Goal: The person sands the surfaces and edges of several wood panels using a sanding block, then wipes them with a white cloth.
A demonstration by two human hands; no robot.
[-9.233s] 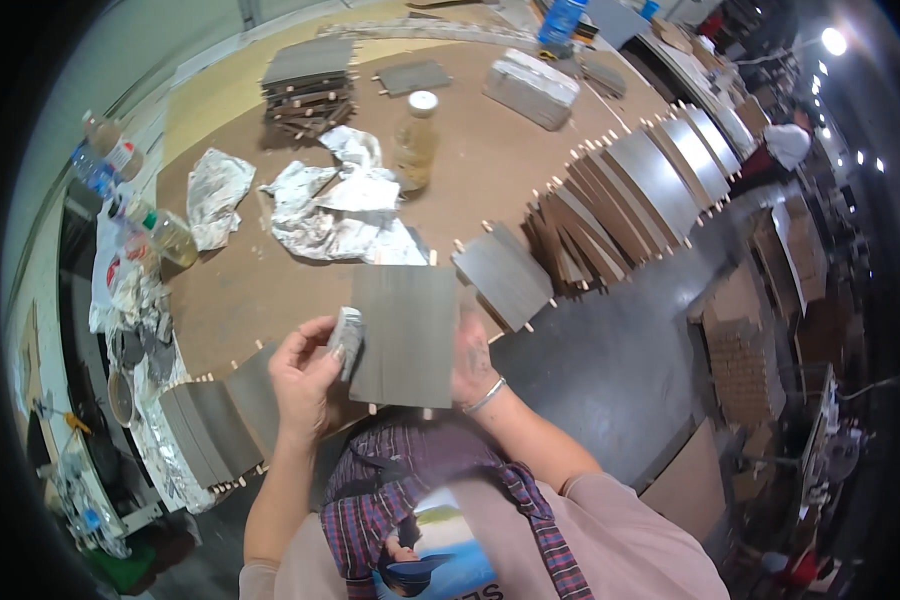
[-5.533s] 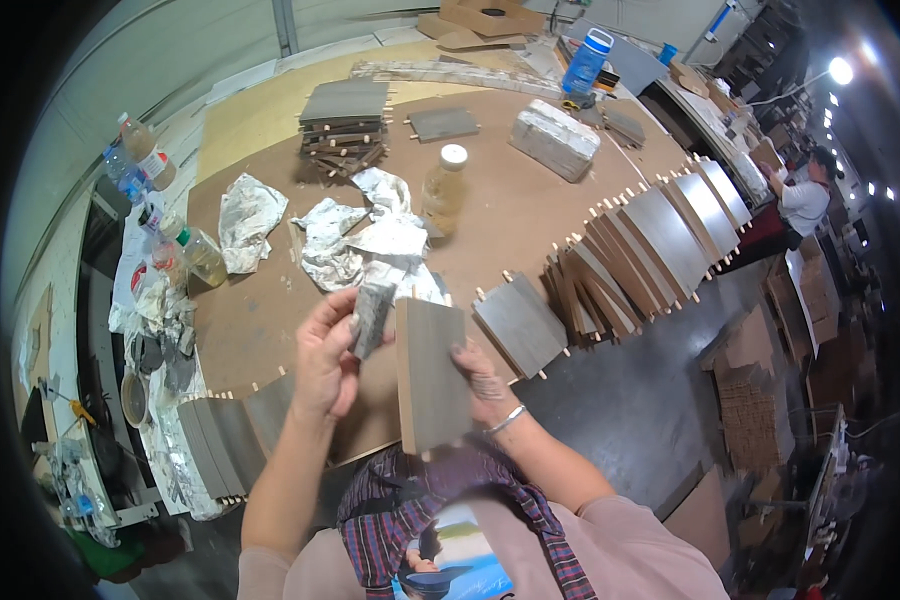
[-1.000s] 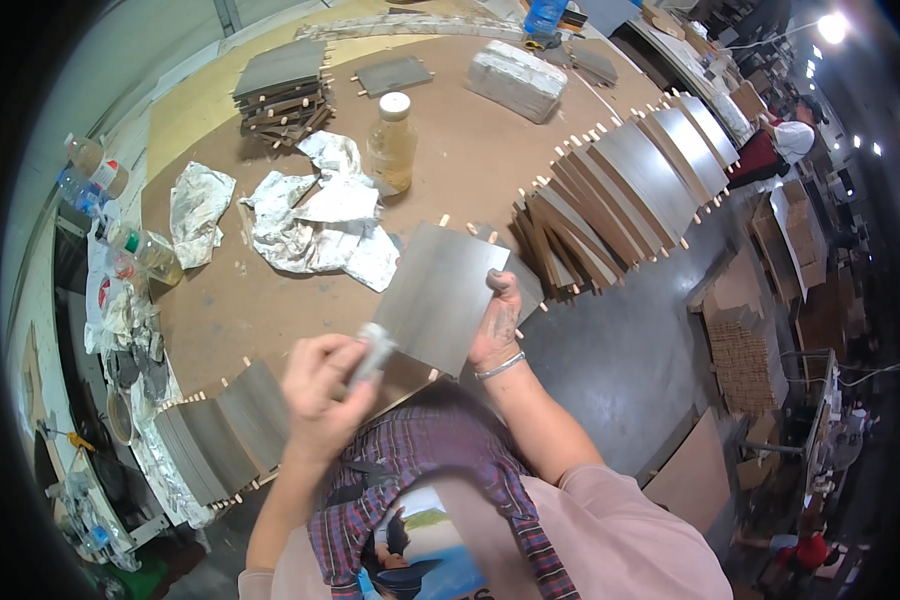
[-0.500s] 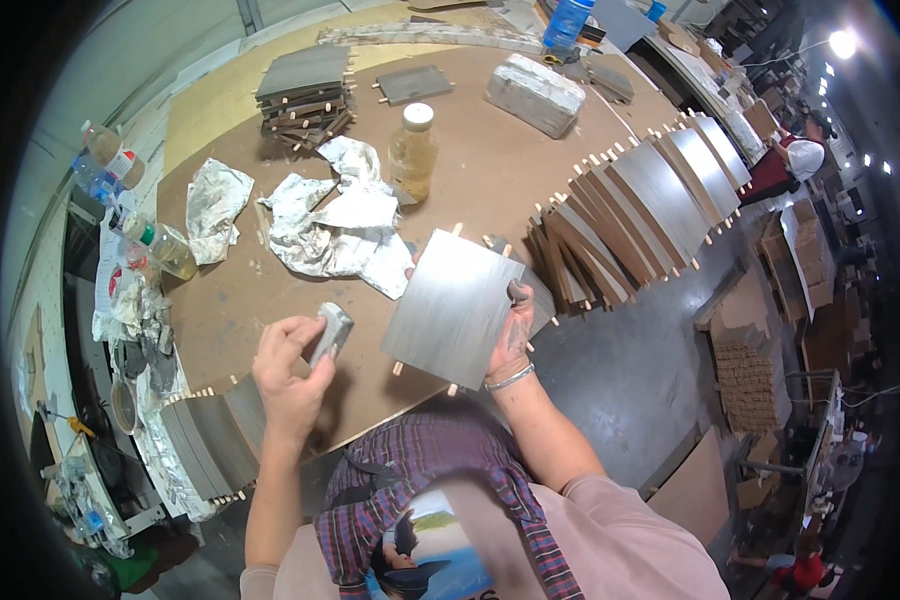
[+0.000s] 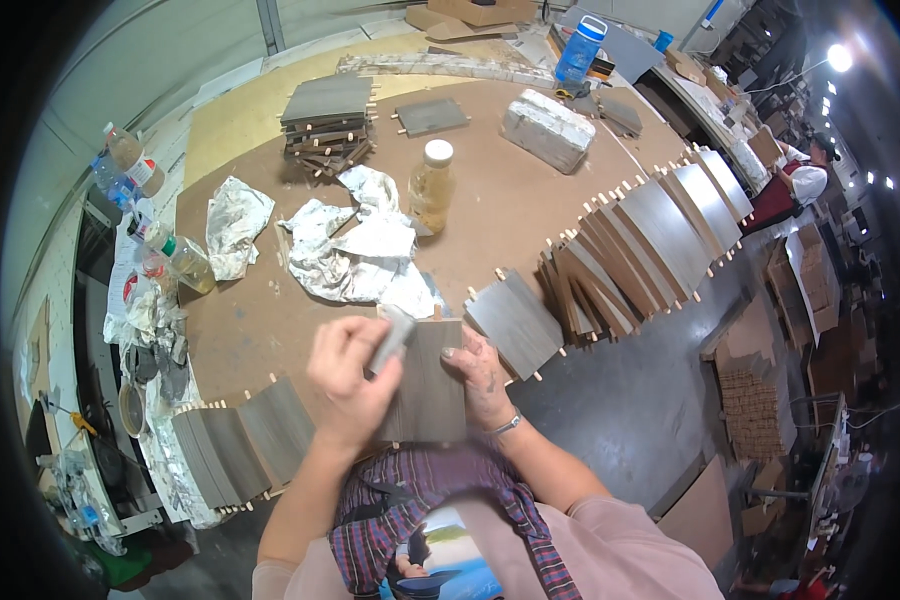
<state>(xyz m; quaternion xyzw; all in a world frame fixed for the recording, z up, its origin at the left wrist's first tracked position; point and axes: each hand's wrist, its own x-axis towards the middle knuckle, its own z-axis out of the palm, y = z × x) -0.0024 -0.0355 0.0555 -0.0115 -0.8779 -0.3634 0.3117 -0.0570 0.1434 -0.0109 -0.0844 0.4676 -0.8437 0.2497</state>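
A small grey sanding block point(image 5: 393, 338) is pinched between the thumb and fingers of my left hand point(image 5: 345, 378). It lies at the upper left edge of a grey wood-grain panel point(image 5: 433, 385), which is close in front of my apron. My right hand point(image 5: 483, 380) grips that panel by its right edge, thumb on the face. Just right of my right hand, a similar panel point(image 5: 515, 322) with light wooden pegs rests on the table's edge. Beyond my hands lie crumpled, stained white rags point(image 5: 355, 250) and a white-capped bottle of yellowish liquid point(image 5: 432, 190).
A fanned row of pegged panels point(image 5: 660, 225) runs along the table's right side. More panels point(image 5: 210, 455) lean at the near left. A panel stack point(image 5: 330, 105) and a wrapped block point(image 5: 548, 130) stand farther back. Plastic bottles point(image 5: 185, 262) line the left edge.
My left hand has moved right, bringing the sanding block to the panel. The held panel has turned and come nearer my body, uncovering more of the panel on the table.
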